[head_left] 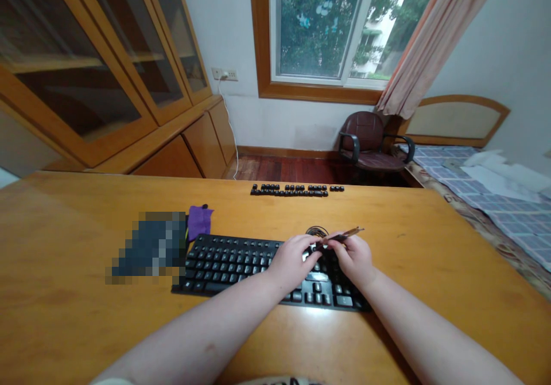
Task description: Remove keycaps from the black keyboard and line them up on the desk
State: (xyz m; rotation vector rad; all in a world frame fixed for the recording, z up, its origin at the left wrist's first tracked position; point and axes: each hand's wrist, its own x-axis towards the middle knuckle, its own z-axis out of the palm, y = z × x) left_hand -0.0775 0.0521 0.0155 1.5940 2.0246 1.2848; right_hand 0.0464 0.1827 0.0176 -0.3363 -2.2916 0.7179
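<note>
A black computer keyboard (232, 264) lies on the wooden desk, with its function-key row at the back bare of keycaps. My left hand (293, 261) is over the right half of the keyboard, its thumb and fingers pinched together at something too small to make out. Beside it, my right hand (355, 259) grips a slim dark-and-brown tool (346, 234), perhaps a brush or tweezers, tilted with one end up to the right. The tool's other end is by my left fingertips. My hands hide part of the keys beneath them.
Removed black keycaps (288, 191) stand in rows near the desk's far edge. A coiled black cable (317, 232) lies behind the keyboard. To the left are a purple cloth (200, 222) and a blurred-out dark item (150, 244). Beyond the desk stands an armchair (365, 138).
</note>
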